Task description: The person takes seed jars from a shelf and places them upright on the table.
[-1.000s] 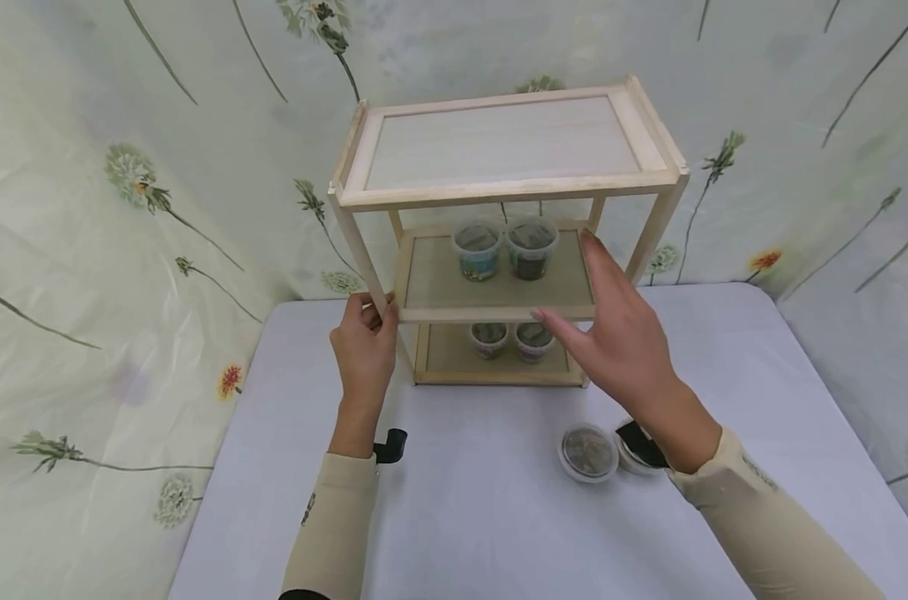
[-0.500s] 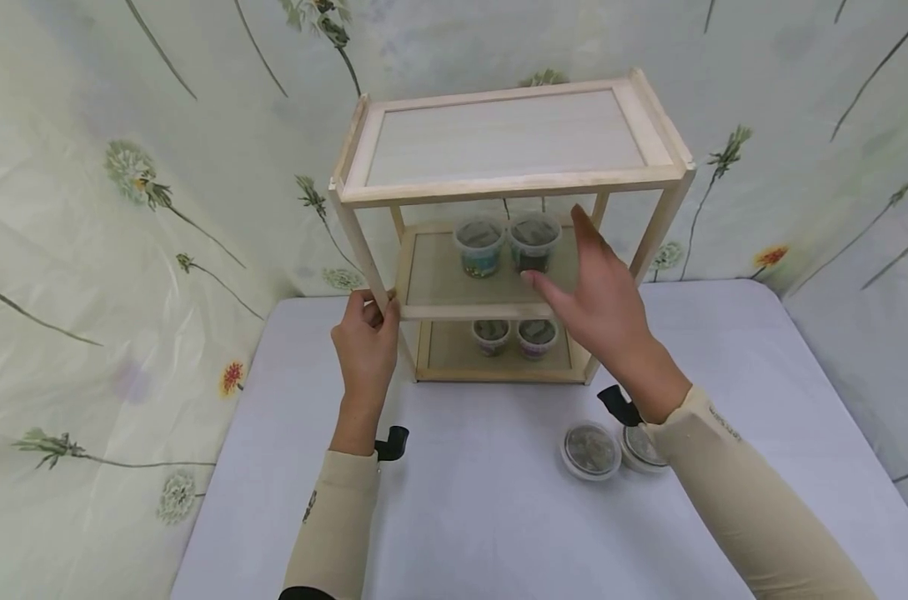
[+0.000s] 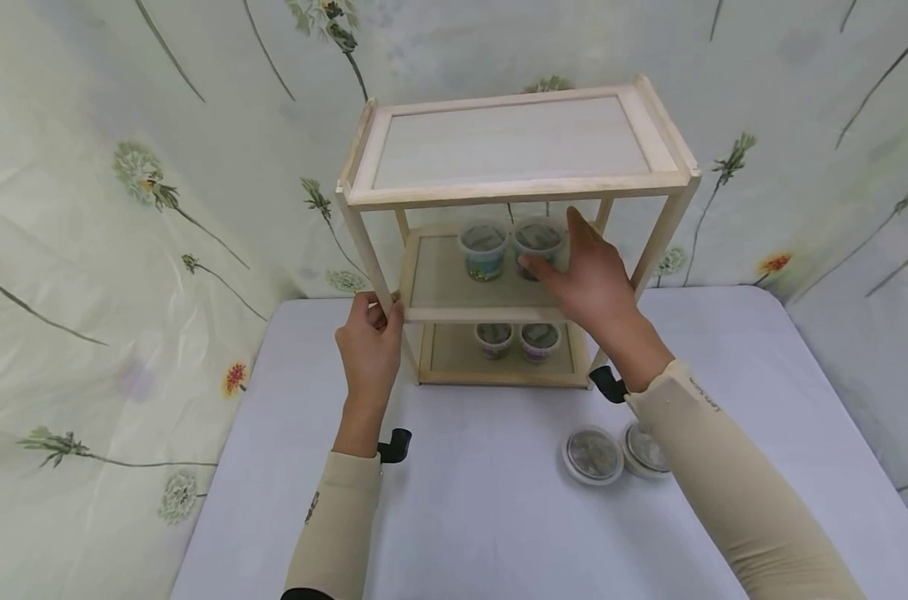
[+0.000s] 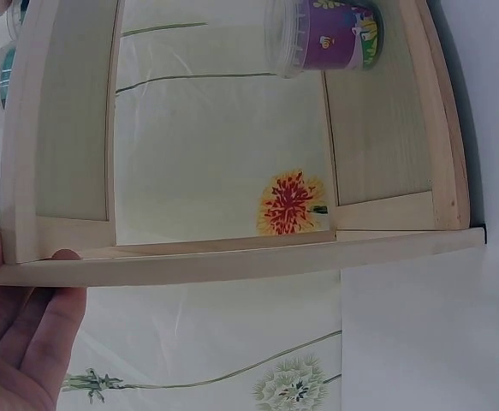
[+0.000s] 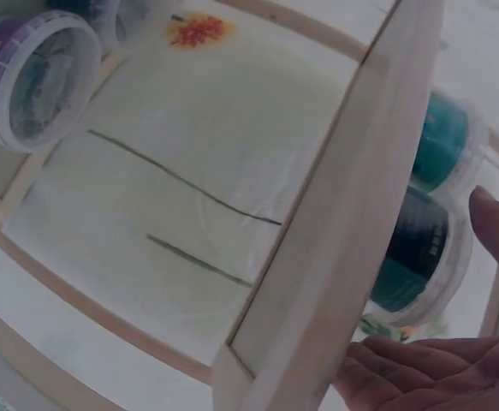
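Note:
A three-level wooden shelf rack point(image 3: 514, 146) stands at the back of the table. My left hand point(image 3: 369, 337) grips its front left post point(image 3: 367, 254) at middle-shelf height, fingers and thumb on either side of the wood. Two lidded plastic tubs stand side by side on the middle shelf: a left tub point(image 3: 484, 250) and a right tub point(image 3: 538, 236). My right hand point(image 3: 592, 283) reaches in around the right tub, its thumb overlapping the front in the head view. In the right wrist view the fingers are straight beside that dark green tub point(image 5: 416, 257), and the thumb is spread apart from them.
Two smaller tubs, one on the left point(image 3: 494, 340) and one on the right point(image 3: 540, 340), stand on the bottom shelf. Two more lidded tubs point(image 3: 592, 454) sit on the white tabletop point(image 3: 469, 500), front right. A flowered sheet point(image 3: 161, 333) hangs behind.
My right hand has moved left and inward from the middle shelf's right front edge to the right tub. The left hand keeps its grip on the post.

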The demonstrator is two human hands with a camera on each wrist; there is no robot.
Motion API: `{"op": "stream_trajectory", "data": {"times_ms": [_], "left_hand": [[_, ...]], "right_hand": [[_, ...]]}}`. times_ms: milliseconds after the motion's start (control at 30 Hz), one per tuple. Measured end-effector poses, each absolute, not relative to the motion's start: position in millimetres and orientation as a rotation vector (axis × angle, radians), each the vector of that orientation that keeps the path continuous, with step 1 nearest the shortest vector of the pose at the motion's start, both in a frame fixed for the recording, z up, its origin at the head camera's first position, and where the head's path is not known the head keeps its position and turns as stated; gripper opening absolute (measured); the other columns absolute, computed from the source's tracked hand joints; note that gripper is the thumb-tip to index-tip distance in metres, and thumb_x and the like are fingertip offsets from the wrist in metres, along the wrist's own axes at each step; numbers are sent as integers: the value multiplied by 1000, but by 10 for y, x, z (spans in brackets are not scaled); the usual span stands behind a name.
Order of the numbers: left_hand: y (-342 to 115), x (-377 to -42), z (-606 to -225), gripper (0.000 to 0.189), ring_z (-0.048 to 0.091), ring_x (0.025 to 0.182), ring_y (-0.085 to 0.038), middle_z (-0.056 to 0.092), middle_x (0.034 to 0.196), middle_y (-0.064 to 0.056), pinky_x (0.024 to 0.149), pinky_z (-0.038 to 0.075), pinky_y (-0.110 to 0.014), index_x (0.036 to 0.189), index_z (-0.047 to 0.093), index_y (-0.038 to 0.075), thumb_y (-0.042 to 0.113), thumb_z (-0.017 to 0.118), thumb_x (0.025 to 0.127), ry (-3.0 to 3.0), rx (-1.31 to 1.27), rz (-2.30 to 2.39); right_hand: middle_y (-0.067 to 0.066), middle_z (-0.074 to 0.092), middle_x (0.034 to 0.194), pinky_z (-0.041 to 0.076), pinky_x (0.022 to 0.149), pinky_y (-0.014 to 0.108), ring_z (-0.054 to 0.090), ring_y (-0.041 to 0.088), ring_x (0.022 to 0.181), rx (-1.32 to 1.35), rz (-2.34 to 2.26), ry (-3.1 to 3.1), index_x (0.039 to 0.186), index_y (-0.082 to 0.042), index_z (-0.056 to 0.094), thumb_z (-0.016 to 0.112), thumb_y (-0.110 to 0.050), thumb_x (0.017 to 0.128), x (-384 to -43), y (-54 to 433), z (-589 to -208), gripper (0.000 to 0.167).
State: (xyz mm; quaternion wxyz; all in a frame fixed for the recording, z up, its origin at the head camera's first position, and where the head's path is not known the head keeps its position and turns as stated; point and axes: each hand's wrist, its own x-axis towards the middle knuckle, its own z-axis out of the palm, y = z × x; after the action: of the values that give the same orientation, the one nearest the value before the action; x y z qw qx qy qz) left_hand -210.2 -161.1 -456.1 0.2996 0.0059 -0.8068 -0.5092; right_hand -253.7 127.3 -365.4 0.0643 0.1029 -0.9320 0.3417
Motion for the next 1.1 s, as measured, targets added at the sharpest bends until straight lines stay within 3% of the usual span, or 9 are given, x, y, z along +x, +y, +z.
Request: {"op": "stream_trajectory", "data": {"times_ms": [333,1100], "left_hand": [[-1590,-2104,-4557,18,77,100,-23,78,112,-14,83,61,-38,113,66,-1,9,71,100,-2130,21,-1404],[-1607,-2109,-4574,18,77,99,-23,78,111,-12,82,61,-37,114,67,-1,10,71,100,-2135,37,-1379]], "right_hand": [[22,22,170,28,119,63,26,49,152,274,1064,-2881,166,-1,12,59,-59,101,-2616,1284,-3696,100],[32,49,151,41,108,65,46,55,137,237,1103,-2748,159,2,34,66,-53,100,-2636,1227,-3829,87]]}}
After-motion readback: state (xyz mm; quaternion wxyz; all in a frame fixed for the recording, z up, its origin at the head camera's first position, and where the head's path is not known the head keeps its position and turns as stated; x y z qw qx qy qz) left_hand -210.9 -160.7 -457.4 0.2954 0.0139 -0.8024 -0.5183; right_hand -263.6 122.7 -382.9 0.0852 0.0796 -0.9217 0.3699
